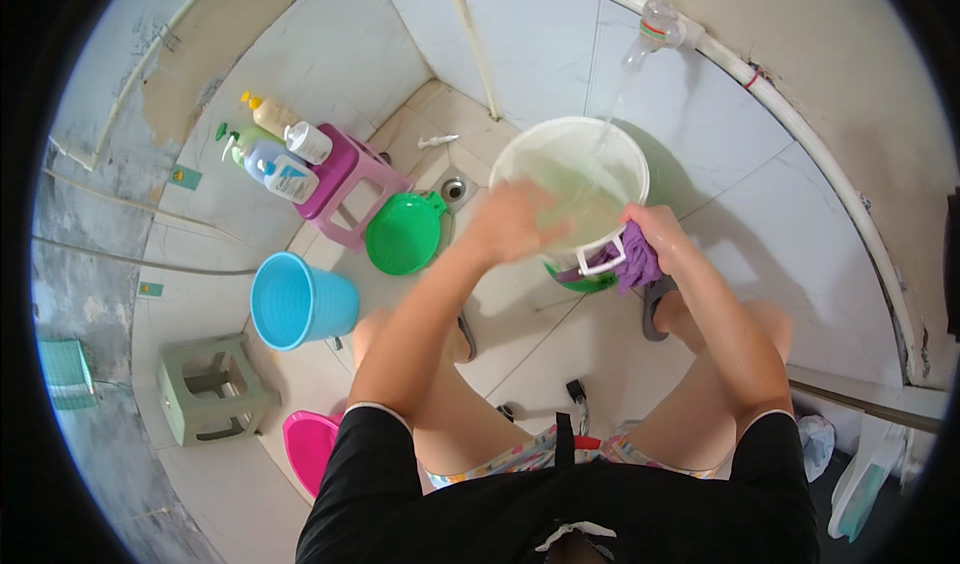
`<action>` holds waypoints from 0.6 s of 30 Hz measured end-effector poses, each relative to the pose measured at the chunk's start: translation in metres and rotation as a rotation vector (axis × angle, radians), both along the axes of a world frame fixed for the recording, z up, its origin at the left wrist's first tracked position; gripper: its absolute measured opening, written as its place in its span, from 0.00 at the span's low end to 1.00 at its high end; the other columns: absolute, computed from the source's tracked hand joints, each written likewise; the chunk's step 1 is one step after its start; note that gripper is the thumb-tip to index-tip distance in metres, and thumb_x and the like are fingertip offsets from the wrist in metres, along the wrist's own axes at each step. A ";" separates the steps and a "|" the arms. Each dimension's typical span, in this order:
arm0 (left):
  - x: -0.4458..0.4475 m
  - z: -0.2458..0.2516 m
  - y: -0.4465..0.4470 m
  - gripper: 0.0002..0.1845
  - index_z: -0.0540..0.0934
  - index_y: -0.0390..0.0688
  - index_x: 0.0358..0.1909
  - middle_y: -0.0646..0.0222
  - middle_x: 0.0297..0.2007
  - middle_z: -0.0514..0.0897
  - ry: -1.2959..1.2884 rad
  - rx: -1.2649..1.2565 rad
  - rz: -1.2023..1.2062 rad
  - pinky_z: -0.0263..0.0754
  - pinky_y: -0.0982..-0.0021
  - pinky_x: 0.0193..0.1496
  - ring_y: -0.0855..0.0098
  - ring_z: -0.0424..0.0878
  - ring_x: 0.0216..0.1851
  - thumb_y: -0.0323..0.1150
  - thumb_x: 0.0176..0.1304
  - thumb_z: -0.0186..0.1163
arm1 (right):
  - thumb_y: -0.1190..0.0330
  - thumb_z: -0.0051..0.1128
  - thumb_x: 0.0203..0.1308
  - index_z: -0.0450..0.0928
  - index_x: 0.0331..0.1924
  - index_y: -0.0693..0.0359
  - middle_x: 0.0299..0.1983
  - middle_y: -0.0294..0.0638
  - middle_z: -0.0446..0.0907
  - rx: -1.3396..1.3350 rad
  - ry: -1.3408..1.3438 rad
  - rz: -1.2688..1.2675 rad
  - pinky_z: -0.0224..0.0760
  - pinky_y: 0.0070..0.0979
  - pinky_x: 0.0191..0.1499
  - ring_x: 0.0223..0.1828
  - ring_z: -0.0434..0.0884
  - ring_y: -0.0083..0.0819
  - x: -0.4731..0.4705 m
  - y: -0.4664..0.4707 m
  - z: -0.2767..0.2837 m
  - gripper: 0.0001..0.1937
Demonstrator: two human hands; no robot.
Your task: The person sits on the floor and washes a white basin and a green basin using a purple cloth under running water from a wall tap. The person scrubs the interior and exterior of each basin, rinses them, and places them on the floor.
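A white plastic bucket (517, 148) stands on the tiles in front of me, with cloudy greenish water (577, 204) inside. Water runs into it from a tap (660, 24) on the wall pipe that has a clear bottle-like piece fitted on it. My right hand (656, 234) grips a wrung-up purple cloth (637, 260) at the bucket's near right rim, beside its white handle (600, 256). Blurred by motion, my left hand (521, 223) is over the near left rim, fingers apart and holding nothing visible. Part of a green object (581, 283) shows below the bucket's near side.
Several pump bottles (292, 178) stand on a purple plastic stool (326, 163). Close by are a green basin (405, 234) and a floor drain (454, 187). Further left are a blue bucket (304, 301), a grey-green stool (214, 391) and a pink basin (311, 448).
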State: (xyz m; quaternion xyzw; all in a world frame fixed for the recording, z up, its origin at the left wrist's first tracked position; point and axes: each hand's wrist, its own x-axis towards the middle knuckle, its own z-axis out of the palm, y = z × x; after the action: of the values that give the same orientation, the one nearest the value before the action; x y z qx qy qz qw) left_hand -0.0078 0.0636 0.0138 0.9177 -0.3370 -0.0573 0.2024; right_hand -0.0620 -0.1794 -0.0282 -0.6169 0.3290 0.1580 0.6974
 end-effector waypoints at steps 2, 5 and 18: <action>-0.021 -0.026 -0.001 0.25 0.79 0.43 0.48 0.58 0.43 0.82 0.086 -0.005 -0.201 0.68 0.47 0.59 0.54 0.78 0.49 0.46 0.52 0.71 | 0.69 0.62 0.51 0.77 0.31 0.79 0.30 0.45 0.80 -0.014 0.010 -0.051 0.75 0.32 0.29 0.26 0.81 0.32 0.004 -0.004 0.006 0.15; -0.038 -0.065 -0.013 0.19 0.78 0.44 0.42 0.60 0.38 0.82 -0.001 -0.025 -0.189 0.67 0.48 0.60 0.55 0.80 0.46 0.44 0.54 0.69 | 0.68 0.62 0.51 0.77 0.35 0.79 0.32 0.47 0.81 -0.033 -0.009 -0.005 0.76 0.31 0.31 0.28 0.82 0.32 0.002 -0.008 0.001 0.16; 0.012 -0.082 0.002 0.18 0.84 0.36 0.34 0.72 0.26 0.83 0.600 -0.788 0.534 0.70 0.73 0.28 0.80 0.75 0.25 0.44 0.58 0.71 | 0.58 0.61 0.62 0.78 0.31 0.65 0.26 0.37 0.79 -0.017 -0.278 0.083 0.73 0.24 0.32 0.25 0.77 0.24 0.003 -0.083 0.058 0.16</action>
State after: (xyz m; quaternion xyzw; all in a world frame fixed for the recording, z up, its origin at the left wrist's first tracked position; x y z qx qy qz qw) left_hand 0.0047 0.0654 -0.0684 0.7696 -0.0167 -0.1323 0.6245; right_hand -0.0589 -0.2621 0.0296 -0.6516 0.2046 0.0970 0.7240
